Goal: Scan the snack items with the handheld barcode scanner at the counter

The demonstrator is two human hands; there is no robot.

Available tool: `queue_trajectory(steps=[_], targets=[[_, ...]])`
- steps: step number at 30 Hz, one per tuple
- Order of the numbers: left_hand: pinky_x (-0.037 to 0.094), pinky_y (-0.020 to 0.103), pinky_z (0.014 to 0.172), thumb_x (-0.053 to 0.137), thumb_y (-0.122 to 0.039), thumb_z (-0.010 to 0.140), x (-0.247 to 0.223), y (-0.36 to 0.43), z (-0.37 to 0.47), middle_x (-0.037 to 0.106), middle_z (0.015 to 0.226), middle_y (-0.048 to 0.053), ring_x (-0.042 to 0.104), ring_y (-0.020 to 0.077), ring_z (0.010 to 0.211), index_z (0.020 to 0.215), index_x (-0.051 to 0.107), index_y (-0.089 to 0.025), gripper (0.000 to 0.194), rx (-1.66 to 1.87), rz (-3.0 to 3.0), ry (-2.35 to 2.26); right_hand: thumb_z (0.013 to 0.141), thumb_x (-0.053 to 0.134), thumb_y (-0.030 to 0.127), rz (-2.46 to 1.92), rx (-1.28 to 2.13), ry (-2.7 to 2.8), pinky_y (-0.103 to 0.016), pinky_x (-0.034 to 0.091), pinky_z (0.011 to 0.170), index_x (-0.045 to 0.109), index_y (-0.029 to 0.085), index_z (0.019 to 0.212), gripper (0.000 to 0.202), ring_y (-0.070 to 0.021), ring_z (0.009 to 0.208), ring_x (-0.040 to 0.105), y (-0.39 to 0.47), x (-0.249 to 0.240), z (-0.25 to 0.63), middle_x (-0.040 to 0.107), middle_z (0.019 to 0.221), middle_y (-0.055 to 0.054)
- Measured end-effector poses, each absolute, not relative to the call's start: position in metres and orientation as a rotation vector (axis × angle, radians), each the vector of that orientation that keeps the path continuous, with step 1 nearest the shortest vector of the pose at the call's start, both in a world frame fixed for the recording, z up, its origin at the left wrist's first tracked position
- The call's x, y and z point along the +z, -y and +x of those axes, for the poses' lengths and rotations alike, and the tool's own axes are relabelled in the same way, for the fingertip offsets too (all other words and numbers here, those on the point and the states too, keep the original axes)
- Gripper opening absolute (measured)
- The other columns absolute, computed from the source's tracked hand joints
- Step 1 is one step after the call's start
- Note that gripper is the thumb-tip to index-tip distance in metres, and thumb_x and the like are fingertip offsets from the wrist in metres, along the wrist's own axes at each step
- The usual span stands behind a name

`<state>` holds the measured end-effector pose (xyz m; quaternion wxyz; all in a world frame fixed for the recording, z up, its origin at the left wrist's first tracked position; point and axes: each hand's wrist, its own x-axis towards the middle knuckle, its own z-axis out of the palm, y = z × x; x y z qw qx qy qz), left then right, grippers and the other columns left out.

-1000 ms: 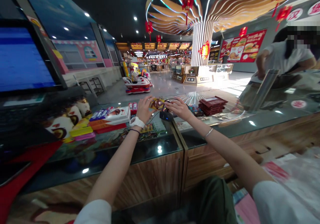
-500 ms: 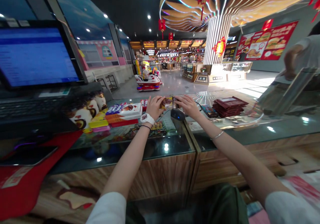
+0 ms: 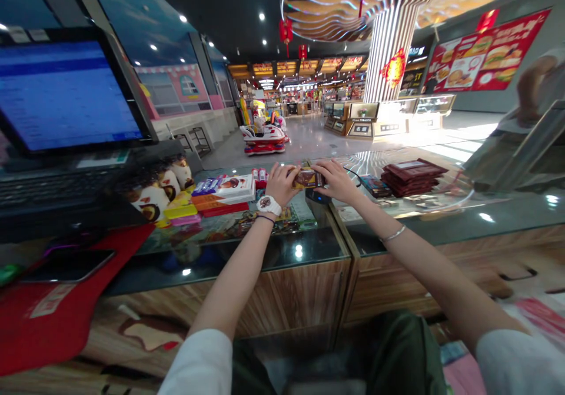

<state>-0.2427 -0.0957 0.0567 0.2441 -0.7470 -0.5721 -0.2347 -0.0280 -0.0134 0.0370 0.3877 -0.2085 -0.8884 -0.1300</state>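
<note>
Over the glass counter point(image 3: 282, 259), my left hand point(image 3: 281, 184) and my right hand point(image 3: 338, 182) hold a small brown-and-yellow snack packet point(image 3: 308, 177) between them. My left fingers close on its left end, and my right fingers grip the right end. Directly under the packet is a black device with a blue light point(image 3: 318, 197), which looks like a barcode scanner; a cable runs near my right hand. Left of my left hand lie several flat packaged boxes point(image 3: 236, 188). To the right of my right hand is a stack of dark red-brown packets point(image 3: 412, 177).
A monitor point(image 3: 70, 95) and keyboard point(image 3: 44, 190) stand at the left, beside character-shaped figures point(image 3: 152, 201). A phone point(image 3: 73, 265) lies on a red mat point(image 3: 48, 330). Another person point(image 3: 525, 112) stands beyond the counter at the right, blurred.
Both hands and the packet have come down slightly relative to the scanner, and the packet now shows its broad face more. The view has shifted a little.
</note>
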Motion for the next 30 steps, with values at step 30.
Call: queue_trajectory(steps=[30], targets=[[0.035, 0.051, 0.118, 0.061, -0.023, 0.089, 0.053, 0.093, -0.253, 0.061, 0.132, 0.012, 0.056, 0.0276, 0.126, 0.129, 0.057, -0.022, 0.041, -0.828, -1.965, 1.412, 0.086, 0.066, 0.031, -0.56, 0.011, 1.899, -0.053, 0.036, 0.115, 0.065, 0.024, 0.115, 0.03, -0.027, 0.104, 0.065, -0.028, 0.025, -0.02, 0.072, 0.11, -0.007]])
